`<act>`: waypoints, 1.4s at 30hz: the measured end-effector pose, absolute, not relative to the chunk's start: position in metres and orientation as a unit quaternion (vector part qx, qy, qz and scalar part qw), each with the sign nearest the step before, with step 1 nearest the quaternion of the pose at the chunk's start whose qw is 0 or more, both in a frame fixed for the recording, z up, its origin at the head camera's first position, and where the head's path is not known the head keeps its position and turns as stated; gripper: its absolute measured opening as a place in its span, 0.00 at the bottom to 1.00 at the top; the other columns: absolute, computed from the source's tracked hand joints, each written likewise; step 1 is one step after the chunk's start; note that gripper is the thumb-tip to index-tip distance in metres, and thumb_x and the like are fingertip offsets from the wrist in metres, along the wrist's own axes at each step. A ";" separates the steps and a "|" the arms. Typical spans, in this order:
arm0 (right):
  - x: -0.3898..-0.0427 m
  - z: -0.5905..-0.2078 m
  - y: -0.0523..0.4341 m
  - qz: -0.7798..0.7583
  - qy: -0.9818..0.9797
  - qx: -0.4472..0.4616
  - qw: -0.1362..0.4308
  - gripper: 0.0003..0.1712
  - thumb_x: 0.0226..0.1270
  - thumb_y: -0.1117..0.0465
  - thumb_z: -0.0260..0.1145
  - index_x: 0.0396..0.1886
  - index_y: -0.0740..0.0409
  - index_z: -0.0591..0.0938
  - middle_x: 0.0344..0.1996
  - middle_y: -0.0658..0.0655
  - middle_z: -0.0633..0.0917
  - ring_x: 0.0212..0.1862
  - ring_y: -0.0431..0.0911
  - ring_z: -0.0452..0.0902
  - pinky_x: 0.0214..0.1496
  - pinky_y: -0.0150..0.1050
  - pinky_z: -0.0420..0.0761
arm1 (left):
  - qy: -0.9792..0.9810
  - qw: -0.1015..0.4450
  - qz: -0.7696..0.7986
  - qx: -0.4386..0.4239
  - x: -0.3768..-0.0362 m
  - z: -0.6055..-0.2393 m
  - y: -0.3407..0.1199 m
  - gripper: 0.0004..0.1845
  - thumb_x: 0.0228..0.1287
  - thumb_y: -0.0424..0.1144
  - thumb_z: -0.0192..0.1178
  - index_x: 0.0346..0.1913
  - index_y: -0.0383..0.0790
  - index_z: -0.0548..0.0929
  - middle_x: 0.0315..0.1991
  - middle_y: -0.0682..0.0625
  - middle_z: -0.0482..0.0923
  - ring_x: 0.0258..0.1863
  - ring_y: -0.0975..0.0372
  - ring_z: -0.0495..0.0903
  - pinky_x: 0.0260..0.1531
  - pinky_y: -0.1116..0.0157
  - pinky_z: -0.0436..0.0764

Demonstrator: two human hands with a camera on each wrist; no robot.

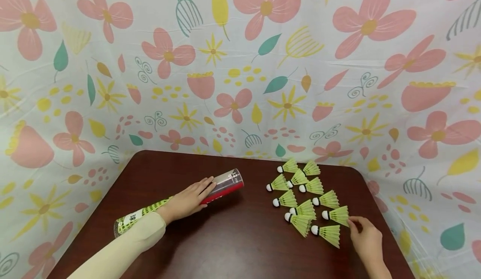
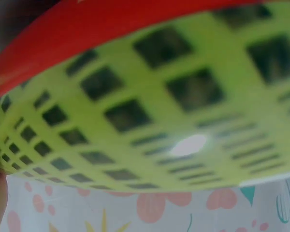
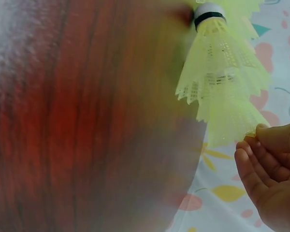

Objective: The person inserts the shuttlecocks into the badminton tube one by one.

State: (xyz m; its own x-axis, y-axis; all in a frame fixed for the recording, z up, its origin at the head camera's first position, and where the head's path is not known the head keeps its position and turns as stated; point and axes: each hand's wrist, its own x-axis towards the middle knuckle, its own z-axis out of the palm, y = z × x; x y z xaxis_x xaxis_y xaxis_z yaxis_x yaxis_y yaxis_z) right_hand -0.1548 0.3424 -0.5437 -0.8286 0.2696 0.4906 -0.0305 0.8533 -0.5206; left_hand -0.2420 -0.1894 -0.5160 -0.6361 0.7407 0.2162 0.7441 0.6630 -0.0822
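A clear shuttlecock tube with a red band and green netting print lies on its side on the dark wooden table. My left hand rests on top of its middle, fingers stretched along it. The tube fills the left wrist view, blurred. Several yellow-green shuttlecocks lie scattered to the right. My right hand pinches the skirt rim of one shuttlecock at the near right of the group. In the right wrist view that shuttlecock lies cork away from my curled fingers.
A flowered cloth hangs behind and around the table. The table's right edge lies close to my right hand. Bare wood stretches between the tube and the shuttlecocks.
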 end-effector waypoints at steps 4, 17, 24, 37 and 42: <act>-0.154 -0.537 0.342 0.258 -0.911 -0.060 0.316 0.05 0.52 0.74 0.72 0.30 0.66 0.85 0.28 0.64 0.85 0.26 0.58 0.80 0.22 0.30 0.69 | -0.899 0.122 -0.009 -0.420 -0.239 -0.512 -0.189 0.48 0.58 0.46 0.69 0.76 0.40 0.53 0.74 0.41 0.53 0.70 0.51 0.60 0.61 0.54 0.71; -0.164 -0.515 0.331 0.283 -0.873 -0.037 0.396 0.08 0.47 0.75 0.75 0.29 0.64 0.86 0.25 0.60 0.86 0.26 0.14 0.61 0.22 0.26 0.66 | -0.892 0.125 0.008 -0.434 -0.230 -0.502 -0.189 0.51 0.59 0.47 0.68 0.77 0.43 0.47 0.76 0.44 0.49 0.73 0.55 0.54 0.64 0.58 0.68; -0.171 -0.501 0.308 0.295 -0.864 -0.007 0.408 0.09 0.48 0.75 0.75 0.29 0.63 0.86 0.26 0.58 0.86 0.30 0.12 0.62 0.27 0.23 0.68 | -0.884 0.136 0.015 -0.446 -0.226 -0.503 -0.187 0.50 0.60 0.48 0.67 0.77 0.43 0.48 0.75 0.42 0.50 0.73 0.54 0.54 0.64 0.58 0.67; -0.182 -0.493 0.268 0.362 -0.850 0.035 0.382 0.09 0.51 0.76 0.72 0.31 0.61 0.87 0.30 0.55 0.86 0.35 0.18 0.71 0.32 0.15 0.70 | -0.870 0.181 0.024 -0.458 -0.216 -0.510 -0.192 0.49 0.59 0.50 0.67 0.77 0.42 0.50 0.76 0.44 0.48 0.74 0.55 0.53 0.64 0.59 0.67; -0.188 -0.488 0.249 0.383 -0.842 0.061 0.375 0.08 0.54 0.75 0.71 0.33 0.62 0.87 0.31 0.55 0.86 0.38 0.23 0.74 0.38 0.16 0.70 | -0.863 0.192 0.018 -0.466 -0.215 -0.508 -0.193 0.47 0.62 0.50 0.65 0.76 0.41 0.51 0.76 0.43 0.48 0.73 0.54 0.53 0.65 0.59 0.67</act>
State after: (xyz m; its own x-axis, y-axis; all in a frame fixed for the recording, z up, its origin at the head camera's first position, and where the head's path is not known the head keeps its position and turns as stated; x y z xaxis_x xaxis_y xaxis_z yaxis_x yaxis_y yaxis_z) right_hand -0.1879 0.2492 -0.4878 -0.7109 0.1855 0.6784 -0.3900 0.6987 -0.5997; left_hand -0.2150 -0.1934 -0.5085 -0.4919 0.8116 0.3153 0.7977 0.5652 -0.2104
